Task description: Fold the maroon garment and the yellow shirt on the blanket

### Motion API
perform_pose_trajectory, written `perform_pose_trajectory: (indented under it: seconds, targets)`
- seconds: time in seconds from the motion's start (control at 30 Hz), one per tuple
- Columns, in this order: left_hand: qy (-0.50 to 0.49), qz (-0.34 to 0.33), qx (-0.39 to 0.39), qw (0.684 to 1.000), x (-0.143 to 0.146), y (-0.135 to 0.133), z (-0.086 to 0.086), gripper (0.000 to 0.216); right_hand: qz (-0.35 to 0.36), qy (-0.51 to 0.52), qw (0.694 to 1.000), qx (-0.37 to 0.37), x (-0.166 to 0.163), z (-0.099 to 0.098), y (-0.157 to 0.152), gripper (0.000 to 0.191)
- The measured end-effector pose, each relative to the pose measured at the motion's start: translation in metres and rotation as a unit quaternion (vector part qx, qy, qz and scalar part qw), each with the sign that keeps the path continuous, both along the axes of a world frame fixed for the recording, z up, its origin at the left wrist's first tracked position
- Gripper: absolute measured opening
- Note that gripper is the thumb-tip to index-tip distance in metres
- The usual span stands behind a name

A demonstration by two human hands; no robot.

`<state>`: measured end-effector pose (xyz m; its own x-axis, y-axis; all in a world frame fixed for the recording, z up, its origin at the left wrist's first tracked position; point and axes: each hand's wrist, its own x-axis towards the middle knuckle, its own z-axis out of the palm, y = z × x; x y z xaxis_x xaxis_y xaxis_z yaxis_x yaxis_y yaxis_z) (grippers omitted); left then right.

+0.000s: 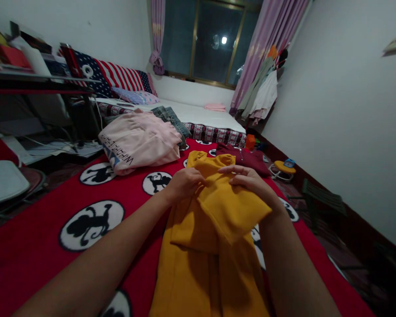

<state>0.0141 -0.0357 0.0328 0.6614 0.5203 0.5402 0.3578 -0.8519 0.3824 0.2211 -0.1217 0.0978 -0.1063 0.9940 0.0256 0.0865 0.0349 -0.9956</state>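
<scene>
A mustard-yellow garment (214,229) lies along the red blanket (42,211) in front of me, its upper part folded back over itself. My left hand (185,182) is closed, pinching the fabric at the fold's left side. My right hand (247,178) rests on the fold's right side with fingers curled onto the cloth. Both forearms reach in from the bottom of the view.
A folded pink garment (140,141) with dark lettering sits at the back left of the blanket. A dark red garment (247,158) lies behind the yellow one. A second bed (201,116), a desk (36,83), a yellow stool (284,169) and hanging clothes (262,92) stand around.
</scene>
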Motion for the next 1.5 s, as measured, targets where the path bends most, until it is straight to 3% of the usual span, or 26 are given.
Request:
perform_pose_trajectory:
  seconds: [0.1, 0.2, 0.27, 0.37, 0.5, 0.63, 0.77, 0.93, 1.03, 1.13, 1.2, 1.33, 1.5]
  targets:
    - [-0.138, -0.001, -0.068, 0.988, 0.001, -0.003, 0.009, 0.025, 0.104, -0.022, 0.994, 0.018, 0.014, 0.008, -0.014, 0.034]
    - [-0.196, 0.038, -0.141, 0.970, -0.001, 0.001, 0.013, 0.025, 0.171, -0.089, 0.981, -0.007, 0.029, 0.008, -0.018, 0.048]
    - [-0.168, 0.085, -0.162, 0.969, -0.003, 0.006, 0.009, 0.027, 0.129, -0.111, 0.985, -0.007, 0.033, 0.004, -0.013, 0.049]
    - [-0.077, 0.155, -0.174, 0.969, -0.006, 0.015, -0.003, 0.029, 0.004, -0.122, 0.993, -0.001, 0.031, -0.009, 0.004, 0.043]
    - [-0.006, 0.196, -0.192, 0.962, -0.009, 0.020, -0.018, 0.037, -0.124, -0.135, 0.983, 0.008, 0.020, -0.046, 0.031, 0.042]
    - [-0.035, 0.180, -0.213, 0.960, -0.007, 0.020, -0.027, 0.038, -0.133, -0.088, 0.987, 0.036, 0.009, -0.089, 0.051, 0.057]
    - [-0.079, 0.155, -0.208, 0.963, -0.001, 0.018, -0.032, 0.034, -0.140, -0.098, 0.979, 0.109, 0.005, -0.107, 0.059, 0.044]
    - [-0.159, 0.130, -0.156, 0.966, 0.009, 0.014, -0.034, 0.022, -0.228, -0.106, 0.950, 0.184, 0.012, -0.095, 0.058, 0.032]
    - [-0.128, 0.122, -0.137, 0.975, 0.010, 0.012, -0.035, 0.023, -0.279, -0.189, 0.925, 0.176, 0.016, -0.093, 0.055, 0.028]
    - [-0.027, 0.120, -0.131, 0.984, 0.009, 0.012, -0.040, 0.027, -0.229, -0.310, 0.920, 0.067, 0.018, -0.091, 0.050, 0.026]
    - [0.007, 0.116, -0.136, 0.984, 0.007, 0.014, -0.044, 0.028, -0.191, -0.329, 0.925, 0.015, 0.017, -0.084, 0.045, 0.027]
    - [0.004, 0.110, -0.160, 0.981, 0.004, 0.018, -0.050, 0.027, -0.189, -0.299, 0.935, 0.036, 0.007, -0.055, 0.030, 0.029]
    - [0.002, 0.109, -0.166, 0.980, 0.004, 0.018, -0.053, 0.028, -0.051, -0.397, 0.916, -0.011, -0.005, -0.028, -0.019, 0.048]
